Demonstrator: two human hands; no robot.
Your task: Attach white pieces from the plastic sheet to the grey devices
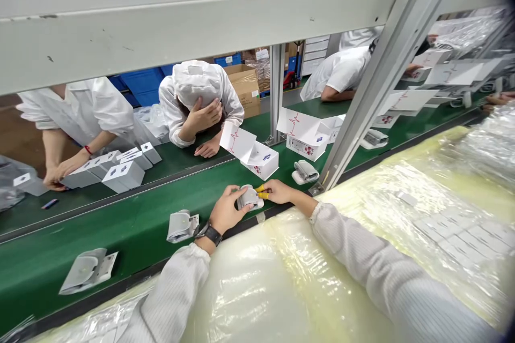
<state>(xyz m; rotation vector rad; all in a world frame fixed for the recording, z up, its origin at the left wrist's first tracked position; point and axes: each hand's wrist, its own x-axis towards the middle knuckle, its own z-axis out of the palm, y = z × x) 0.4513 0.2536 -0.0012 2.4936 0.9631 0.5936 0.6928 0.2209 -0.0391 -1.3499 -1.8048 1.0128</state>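
A small white device with a folded grey cuff (248, 198), looking like a wrist blood pressure monitor, sits at the near edge of the green conveyor belt (140, 238). My left hand (230, 208), a dark watch on its wrist, grips its left side between thumb and fingers. Yellow finger covers are on my right hand (277, 192), whose fingertips hold the right side of the same monitor. To the left on the belt lie two more grey cuffs, a nearer cuff (86, 270) and a farther cuff (182, 226). Another cuffed monitor (306, 171) rests right of my hands.
Beyond my hands stands an open white box (259, 161), with another open box (306, 142) to its right. A metal post (362, 102) rises at the right. Plastic-wrapped goods (257, 284) lie in front of me. Across the belt, a co-worker's hands (66, 171) touch white boxes (124, 174).
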